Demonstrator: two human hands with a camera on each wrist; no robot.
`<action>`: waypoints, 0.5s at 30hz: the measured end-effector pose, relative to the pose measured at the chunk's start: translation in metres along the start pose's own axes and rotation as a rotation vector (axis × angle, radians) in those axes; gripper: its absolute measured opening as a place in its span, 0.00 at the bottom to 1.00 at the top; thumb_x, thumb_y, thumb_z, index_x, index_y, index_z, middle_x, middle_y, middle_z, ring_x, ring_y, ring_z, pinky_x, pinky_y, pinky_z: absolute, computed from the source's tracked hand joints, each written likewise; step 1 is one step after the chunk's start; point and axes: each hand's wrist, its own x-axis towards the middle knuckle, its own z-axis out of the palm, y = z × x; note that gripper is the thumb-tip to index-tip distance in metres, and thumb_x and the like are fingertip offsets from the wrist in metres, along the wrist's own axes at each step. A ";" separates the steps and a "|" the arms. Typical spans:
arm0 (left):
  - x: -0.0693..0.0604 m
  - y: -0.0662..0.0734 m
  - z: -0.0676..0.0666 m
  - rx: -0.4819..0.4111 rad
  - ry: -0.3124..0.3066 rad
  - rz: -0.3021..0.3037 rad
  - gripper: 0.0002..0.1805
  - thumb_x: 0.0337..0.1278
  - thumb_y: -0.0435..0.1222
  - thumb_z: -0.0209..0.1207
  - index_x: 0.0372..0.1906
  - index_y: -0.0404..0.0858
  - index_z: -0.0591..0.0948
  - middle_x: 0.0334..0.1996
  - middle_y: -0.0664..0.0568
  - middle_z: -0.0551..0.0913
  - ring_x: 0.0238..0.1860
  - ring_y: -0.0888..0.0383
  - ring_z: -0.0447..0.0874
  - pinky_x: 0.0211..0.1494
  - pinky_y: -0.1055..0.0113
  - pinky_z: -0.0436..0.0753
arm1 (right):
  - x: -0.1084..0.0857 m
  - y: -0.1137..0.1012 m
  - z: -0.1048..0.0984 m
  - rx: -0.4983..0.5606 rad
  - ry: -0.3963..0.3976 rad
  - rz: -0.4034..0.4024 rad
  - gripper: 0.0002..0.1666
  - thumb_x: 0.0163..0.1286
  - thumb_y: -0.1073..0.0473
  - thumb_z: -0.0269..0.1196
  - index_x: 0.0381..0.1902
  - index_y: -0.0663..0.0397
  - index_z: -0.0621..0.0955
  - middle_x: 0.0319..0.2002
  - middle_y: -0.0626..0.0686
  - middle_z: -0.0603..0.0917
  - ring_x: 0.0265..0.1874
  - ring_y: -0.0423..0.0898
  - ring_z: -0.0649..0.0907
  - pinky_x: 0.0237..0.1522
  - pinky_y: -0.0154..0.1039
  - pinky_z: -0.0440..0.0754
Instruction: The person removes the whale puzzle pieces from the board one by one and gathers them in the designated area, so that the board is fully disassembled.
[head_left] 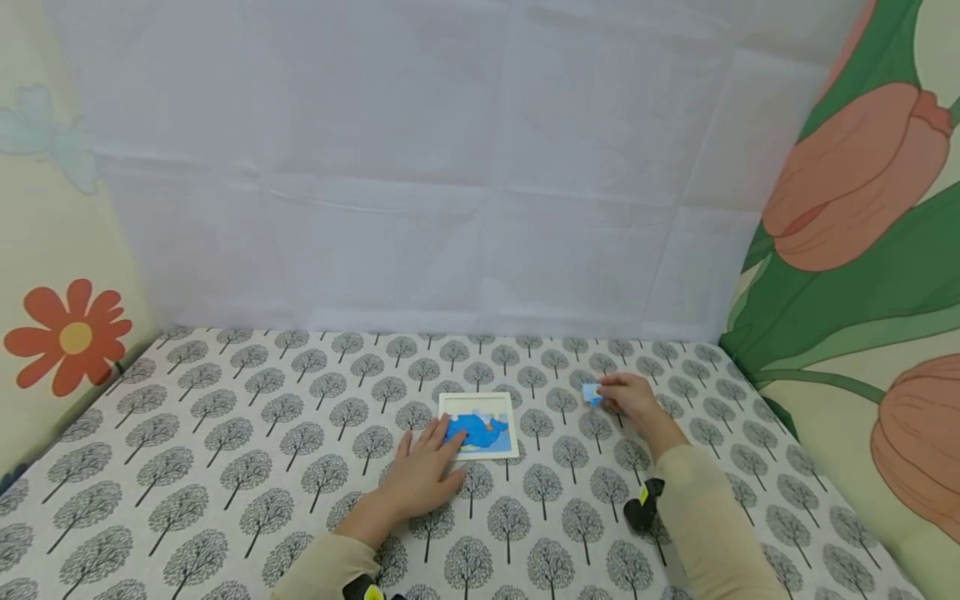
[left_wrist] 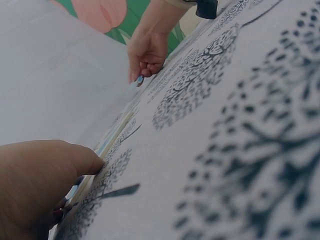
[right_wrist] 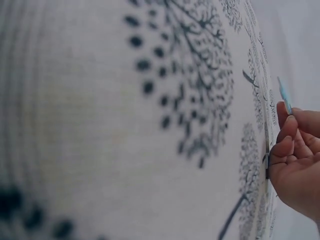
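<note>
A small jigsaw puzzle in a white frame [head_left: 480, 457] lies on the patterned cloth, showing a blue whale picture [head_left: 489, 432]. Spread over its left side, the fingers of my left hand [head_left: 422, 482] rest on the puzzle, the thumb straight beside the lower edge. To the right of the puzzle, my right hand [head_left: 633, 400] pinches a light blue puzzle piece [head_left: 589, 393] between thumb and fingers. In the right wrist view that piece [right_wrist: 284, 95] appears edge-on, above the fingertips. Part of the puzzle is hidden under the left fingers.
A white cloth with grey tree prints [head_left: 247, 471] covers the table. Behind it hangs a white sheet [head_left: 420, 167]. Painted walls with a red flower [head_left: 75, 337] and large tulips [head_left: 855, 175] stand on either side.
</note>
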 end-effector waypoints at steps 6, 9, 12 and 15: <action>0.000 0.000 0.000 0.006 0.000 0.001 0.30 0.55 0.45 0.50 0.61 0.35 0.63 0.62 0.36 0.51 0.63 0.43 0.45 0.57 0.42 0.43 | 0.002 0.006 -0.002 -0.054 -0.004 -0.034 0.13 0.59 0.69 0.55 0.42 0.70 0.74 0.26 0.51 0.76 0.22 0.39 0.73 0.24 0.32 0.71; 0.000 0.000 0.001 0.006 0.001 0.002 0.30 0.56 0.45 0.50 0.61 0.35 0.63 0.62 0.36 0.51 0.63 0.43 0.45 0.57 0.42 0.43 | 0.002 0.007 -0.001 -0.086 0.000 -0.043 0.13 0.58 0.69 0.56 0.42 0.70 0.75 0.25 0.51 0.76 0.21 0.40 0.73 0.23 0.32 0.70; 0.000 0.000 0.001 0.004 0.002 0.002 0.30 0.56 0.45 0.50 0.61 0.35 0.63 0.62 0.36 0.51 0.63 0.43 0.45 0.57 0.42 0.43 | 0.003 0.007 0.000 -0.127 0.011 -0.043 0.13 0.58 0.68 0.56 0.41 0.69 0.76 0.26 0.52 0.76 0.22 0.40 0.73 0.23 0.33 0.70; -0.001 0.000 0.000 0.001 0.004 0.001 0.30 0.55 0.45 0.50 0.61 0.35 0.63 0.62 0.36 0.51 0.63 0.43 0.45 0.57 0.42 0.43 | 0.003 0.006 0.001 -0.152 0.009 -0.047 0.12 0.57 0.68 0.56 0.40 0.69 0.76 0.29 0.53 0.76 0.23 0.41 0.73 0.24 0.33 0.70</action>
